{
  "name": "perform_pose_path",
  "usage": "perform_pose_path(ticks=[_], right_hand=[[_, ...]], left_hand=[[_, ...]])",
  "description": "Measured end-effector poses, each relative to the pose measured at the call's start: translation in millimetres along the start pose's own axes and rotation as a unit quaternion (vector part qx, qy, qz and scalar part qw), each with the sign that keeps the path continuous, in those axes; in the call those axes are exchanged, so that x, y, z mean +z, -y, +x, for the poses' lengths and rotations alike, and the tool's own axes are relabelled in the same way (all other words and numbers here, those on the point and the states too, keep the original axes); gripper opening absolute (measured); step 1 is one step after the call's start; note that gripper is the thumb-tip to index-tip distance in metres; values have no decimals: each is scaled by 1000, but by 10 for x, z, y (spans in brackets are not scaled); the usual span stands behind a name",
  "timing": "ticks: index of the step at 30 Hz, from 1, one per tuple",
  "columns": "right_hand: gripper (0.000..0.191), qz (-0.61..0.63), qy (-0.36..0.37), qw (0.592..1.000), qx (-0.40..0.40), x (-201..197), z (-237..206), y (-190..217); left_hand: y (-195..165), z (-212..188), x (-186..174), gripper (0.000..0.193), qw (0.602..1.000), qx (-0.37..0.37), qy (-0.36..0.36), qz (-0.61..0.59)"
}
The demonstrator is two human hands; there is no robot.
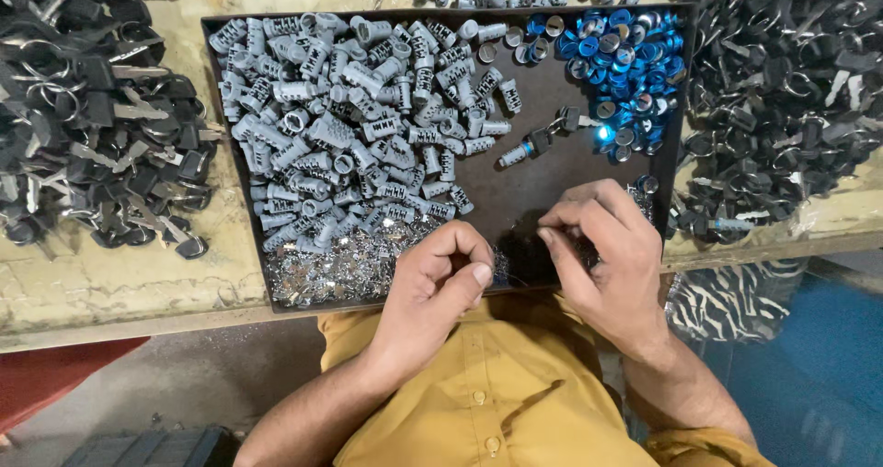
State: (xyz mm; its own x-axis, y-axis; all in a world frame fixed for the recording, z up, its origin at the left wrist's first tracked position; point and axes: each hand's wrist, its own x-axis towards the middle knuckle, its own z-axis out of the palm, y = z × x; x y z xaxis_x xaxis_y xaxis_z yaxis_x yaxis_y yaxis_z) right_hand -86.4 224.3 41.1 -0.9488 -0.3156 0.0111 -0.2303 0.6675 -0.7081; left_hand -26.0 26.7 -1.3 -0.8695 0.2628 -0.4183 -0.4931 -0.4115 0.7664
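left hand (440,281), right hand (602,251), perhaps pinching shiny bits (349,269)

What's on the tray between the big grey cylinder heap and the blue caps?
In the head view, mostly bare dark tray, with a couple of loose cylinders with black-headed keys lying on it. A few grey cylinders trail along the top edge toward the blue caps.

Matt grey cast-metal cylinders (349,127), glossy blue caps (625,58), shiny silver bits (340,269) on dark matt tray (543,177); rough worn bench (110,283).
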Motion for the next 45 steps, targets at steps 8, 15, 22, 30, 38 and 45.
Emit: perform_pose_path(ticks=[8,15,22,30,38,45], right_hand=[[18,-41,9,999,-6,8,-15,-98],[21,-166,17,983,-70,54,-13,-177],[19,-151,14,986,-76,98,83,-152],[5,226,98,969,32,3,-187,-11],[7,245,99,964,17,-33,-200,-57],[9,202,124,971,-9,-101,-130,-51]], left_hand=[[-2,1,11,4,1000,6,12,27],[-9,-6,-22,5,1000,-7,2,16],[5,-14,-15,5,1000,19,12,20],[20,39,59,5,997,-35,51,-33],[7,21,64,16,995,-58,65,-55],[35,18,48,18,990,-88,69,-85]])
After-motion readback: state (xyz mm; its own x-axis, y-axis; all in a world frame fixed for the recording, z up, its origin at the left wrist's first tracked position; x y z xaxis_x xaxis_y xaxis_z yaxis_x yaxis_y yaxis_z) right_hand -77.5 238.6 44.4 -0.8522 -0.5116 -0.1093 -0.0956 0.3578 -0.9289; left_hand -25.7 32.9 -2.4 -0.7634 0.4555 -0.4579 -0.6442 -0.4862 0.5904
